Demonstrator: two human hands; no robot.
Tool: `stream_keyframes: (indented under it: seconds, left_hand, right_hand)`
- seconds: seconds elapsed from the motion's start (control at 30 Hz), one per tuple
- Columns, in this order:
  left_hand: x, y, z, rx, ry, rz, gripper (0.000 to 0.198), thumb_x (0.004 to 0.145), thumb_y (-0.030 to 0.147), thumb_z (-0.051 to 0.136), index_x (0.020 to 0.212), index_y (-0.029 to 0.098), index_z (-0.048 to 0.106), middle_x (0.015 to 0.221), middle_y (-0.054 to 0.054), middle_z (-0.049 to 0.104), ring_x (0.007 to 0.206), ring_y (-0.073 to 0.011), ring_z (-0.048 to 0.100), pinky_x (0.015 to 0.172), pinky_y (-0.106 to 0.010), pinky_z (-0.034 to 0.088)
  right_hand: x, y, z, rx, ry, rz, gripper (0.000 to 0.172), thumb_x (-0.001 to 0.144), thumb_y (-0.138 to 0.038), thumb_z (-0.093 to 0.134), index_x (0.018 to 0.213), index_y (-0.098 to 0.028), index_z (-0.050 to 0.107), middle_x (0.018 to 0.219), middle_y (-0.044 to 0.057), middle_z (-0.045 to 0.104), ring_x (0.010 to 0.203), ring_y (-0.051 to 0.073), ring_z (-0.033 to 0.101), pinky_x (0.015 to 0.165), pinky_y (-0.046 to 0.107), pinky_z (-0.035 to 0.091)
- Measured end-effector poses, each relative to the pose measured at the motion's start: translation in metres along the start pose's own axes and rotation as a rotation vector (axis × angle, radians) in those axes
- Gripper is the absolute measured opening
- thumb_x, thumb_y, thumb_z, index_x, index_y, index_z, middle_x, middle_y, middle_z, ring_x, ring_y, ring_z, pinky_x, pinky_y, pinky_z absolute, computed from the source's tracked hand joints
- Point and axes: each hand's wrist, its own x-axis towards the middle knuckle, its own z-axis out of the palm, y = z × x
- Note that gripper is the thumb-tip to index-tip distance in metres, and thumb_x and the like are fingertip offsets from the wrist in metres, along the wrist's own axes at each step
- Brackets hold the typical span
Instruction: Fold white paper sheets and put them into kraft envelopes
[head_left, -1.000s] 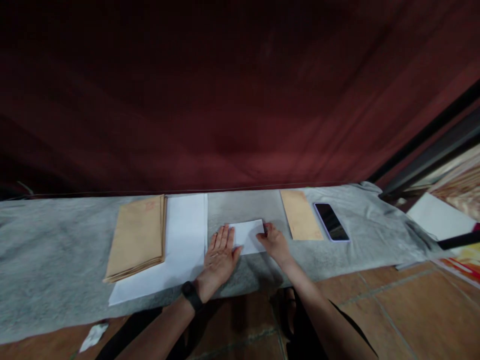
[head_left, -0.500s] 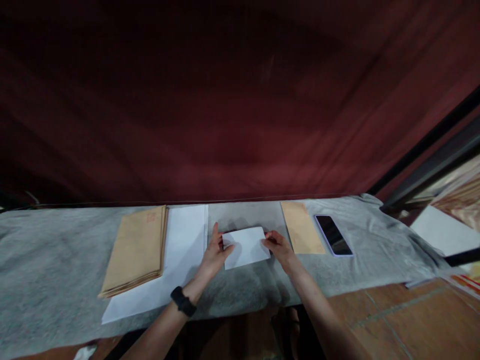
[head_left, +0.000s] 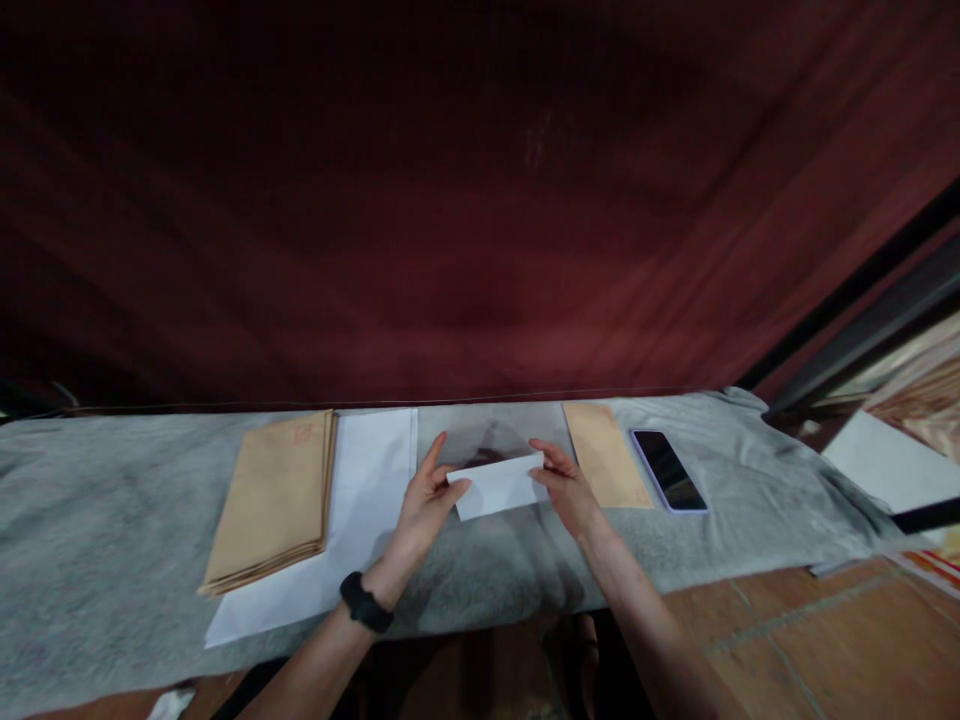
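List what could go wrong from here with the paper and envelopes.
The small white paper is held only at its ends, by the left hand and right hand, so it might slip or bend. The single envelope lies close by the right hand, which could nudge it. The envelope stack overlaps the larger white paper; pulling that might shift the stack.

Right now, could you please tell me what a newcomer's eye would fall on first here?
Probably the small white rectangular paper, held between the left hand and right hand over the grey cloth. Behind it, a dark red sheet fills the upper view. To the right, a lilac-edged black phone lies beside a flat tan paper envelope.
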Motion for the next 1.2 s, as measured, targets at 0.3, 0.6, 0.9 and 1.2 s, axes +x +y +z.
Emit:
stream_keyframes:
  seconds: [0.3,0.6,0.9,1.2]
  left_hand:
    - [0.001,-0.001,-0.006,0.421,0.07,0.399,0.009,0.079,0.027,0.064,0.081,0.022,0.07,0.098,-0.004,0.074,0.095,-0.021,0.067,0.085,-0.033,0.052]
    - [-0.004,0.003,-0.003,0.479,0.096,0.355,0.011,0.084,0.032,0.064,0.082,0.021,0.066,0.078,0.001,0.069,0.076,-0.0161,0.065,0.071,-0.026,0.05]
    - [0.009,-0.022,-0.007,0.586,0.061,0.068,0.05,0.08,0.017,0.065,0.128,0.017,0.054,0.061,0.007,0.054,0.058,-0.0146,0.056,0.058,-0.025,0.043]
    - [-0.016,-0.028,0.004,1.296,-0.072,0.425,0.052,0.093,0.013,0.045,0.145,0.019,0.043,0.154,-0.014,0.04,0.14,-0.0297,0.041,0.112,-0.049,0.037]
  right_hand:
    - [0.002,-0.009,0.0,0.097,-0.005,-0.132,0.012,0.065,-0.025,0.076,0.065,-0.023,0.064,0.091,0.0,0.071,0.095,0.021,0.06,0.085,0.031,0.041]
    - [-0.001,-0.016,-0.002,-0.029,0.017,-0.107,0.02,0.069,-0.036,0.077,0.08,-0.023,0.066,0.08,-0.001,0.069,0.079,0.017,0.061,0.076,0.029,0.045]
    - [0.003,0.023,-0.008,-0.552,0.014,-0.121,0.03,0.078,-0.044,0.061,0.096,-0.02,0.065,0.08,0.003,0.071,0.073,0.019,0.064,0.067,0.03,0.049]
    - [-0.014,0.025,-0.004,-1.158,0.009,-0.126,0.041,0.089,-0.021,0.051,0.13,-0.021,0.055,0.085,0.004,0.072,0.076,0.021,0.069,0.066,0.028,0.049]
